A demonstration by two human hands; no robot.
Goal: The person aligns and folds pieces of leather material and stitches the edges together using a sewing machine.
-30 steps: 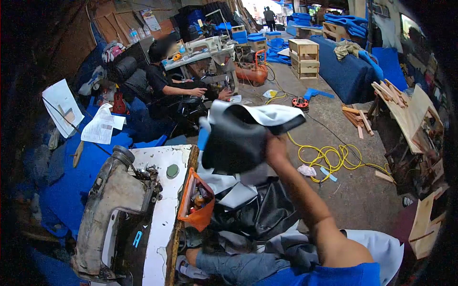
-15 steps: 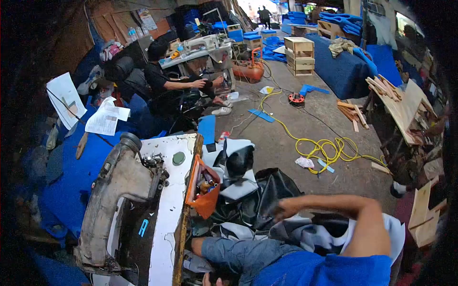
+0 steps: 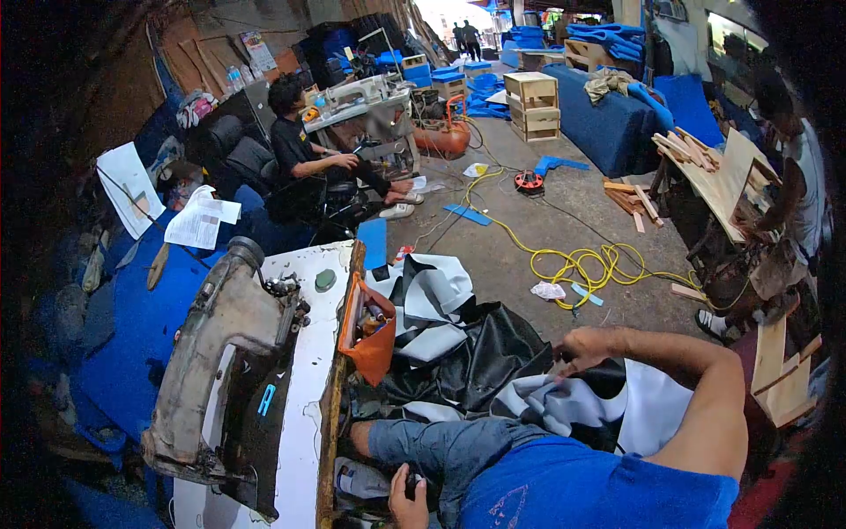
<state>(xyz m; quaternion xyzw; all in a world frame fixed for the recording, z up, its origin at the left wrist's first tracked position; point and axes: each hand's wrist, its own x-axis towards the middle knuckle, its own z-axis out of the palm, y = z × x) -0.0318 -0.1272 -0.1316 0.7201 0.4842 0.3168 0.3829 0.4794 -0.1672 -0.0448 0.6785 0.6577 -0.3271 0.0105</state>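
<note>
My right hand (image 3: 583, 349) is over the heap at my right side, its fingers curled on the edge of black and white sheet material (image 3: 564, 398). Low in the view, beside my knee, my left hand (image 3: 408, 504) is closed around a small dark thing I cannot make out. More shiny black material (image 3: 498, 348) lies folded in front of my legs, with a white-backed piece (image 3: 432, 295) beyond it. To the left, an old sewing machine (image 3: 207, 353) stands on a worn white table (image 3: 300, 423). An orange pouch (image 3: 371, 346) of small items hangs at the table's edge.
A seated person (image 3: 295, 145) is near another sewing machine (image 3: 352, 93). At the right, a person (image 3: 797, 185) stands by wooden pieces (image 3: 696, 154). A coiled yellow cord (image 3: 577, 264) and a red reel (image 3: 529, 182) lie on the floor, with wooden crates (image 3: 533, 106) behind.
The black and white piece that my right hand held up has been let go onto the heap. That hand has moved back to the right side. A person has come into view at the right.
</note>
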